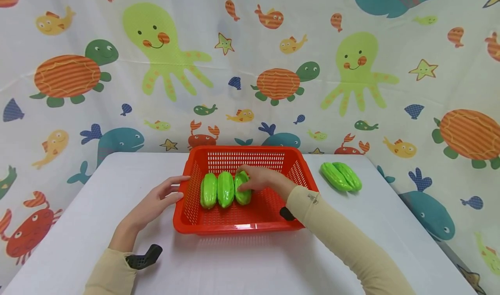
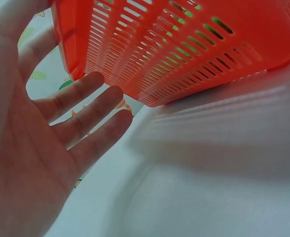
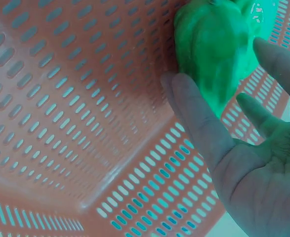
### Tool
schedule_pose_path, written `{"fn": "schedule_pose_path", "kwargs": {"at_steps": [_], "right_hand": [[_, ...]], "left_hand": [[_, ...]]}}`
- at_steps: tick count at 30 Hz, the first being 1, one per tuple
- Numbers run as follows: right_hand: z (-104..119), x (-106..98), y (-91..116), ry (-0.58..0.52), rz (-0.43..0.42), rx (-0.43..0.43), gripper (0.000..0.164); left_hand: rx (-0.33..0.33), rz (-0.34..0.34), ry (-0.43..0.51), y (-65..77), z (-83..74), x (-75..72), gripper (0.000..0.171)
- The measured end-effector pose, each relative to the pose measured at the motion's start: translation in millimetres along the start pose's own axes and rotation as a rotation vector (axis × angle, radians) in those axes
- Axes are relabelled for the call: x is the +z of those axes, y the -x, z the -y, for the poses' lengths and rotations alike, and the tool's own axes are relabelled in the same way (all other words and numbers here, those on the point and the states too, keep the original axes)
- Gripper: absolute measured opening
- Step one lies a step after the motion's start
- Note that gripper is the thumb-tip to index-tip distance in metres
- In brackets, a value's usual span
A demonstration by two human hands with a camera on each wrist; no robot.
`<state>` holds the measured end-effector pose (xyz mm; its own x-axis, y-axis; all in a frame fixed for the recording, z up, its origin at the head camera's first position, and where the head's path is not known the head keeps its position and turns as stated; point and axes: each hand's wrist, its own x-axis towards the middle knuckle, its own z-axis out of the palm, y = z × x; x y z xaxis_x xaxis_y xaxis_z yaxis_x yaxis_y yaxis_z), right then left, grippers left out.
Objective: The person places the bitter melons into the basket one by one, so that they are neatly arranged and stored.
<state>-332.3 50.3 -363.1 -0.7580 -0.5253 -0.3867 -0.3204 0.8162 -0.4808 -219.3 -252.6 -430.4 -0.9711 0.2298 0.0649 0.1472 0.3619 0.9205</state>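
Three glossy green ridged vegetables stand in a row in the red plastic basket: a left one, a middle one and a right one. My right hand reaches in over the right one. In the right wrist view, its extended fingers are spread beside the green vegetable, fingertips right at its side. My left hand is at the basket's left side, fingertips at the rim. Its fingers are spread and relaxed beside the slotted wall in the left wrist view.
Two more green ridged vegetables lie side by side on the white table, right of the basket. A curtain printed with sea animals hangs behind. Black wrist devices sit on both forearms.
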Motion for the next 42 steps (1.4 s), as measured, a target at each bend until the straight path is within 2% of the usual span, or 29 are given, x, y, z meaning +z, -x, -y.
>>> {"fn": "schedule_pose_path", "kwargs": {"at_steps": [7, 12, 18, 25, 34, 42], "right_hand": [[-4.3, -15.8, 16.5, 0.032, -0.075, -0.019, 0.061], [-10.8, -33.7, 35.2, 0.001, -0.124, -0.034, 0.066], [-22.0, -53.0, 50.9, -0.086, -0.186, -0.032, 0.069], [-37.0, -61.9, 62.9, -0.241, -0.252, 0.006, 0.069], [-50.5, -71.5, 75.9, -0.317, -0.384, 0.039, 0.065], [-66.8, -75.7, 84.3, -0.396, -0.464, 0.038, 0.067]], "left_hand": [[0.006, 0.0, 0.0, -0.8, -0.5, 0.8, 0.052], [0.009, 0.001, -0.004, -1.1, -1.8, 0.6, 0.052], [0.004, -0.002, -0.004, -0.4, -2.3, -0.4, 0.053], [0.0, 0.002, 0.005, -0.1, -0.9, 0.7, 0.054], [0.003, 0.004, 0.004, -0.1, 1.6, 2.0, 0.053], [-0.004, -0.001, -0.011, -0.4, 1.9, 0.7, 0.054]]}}
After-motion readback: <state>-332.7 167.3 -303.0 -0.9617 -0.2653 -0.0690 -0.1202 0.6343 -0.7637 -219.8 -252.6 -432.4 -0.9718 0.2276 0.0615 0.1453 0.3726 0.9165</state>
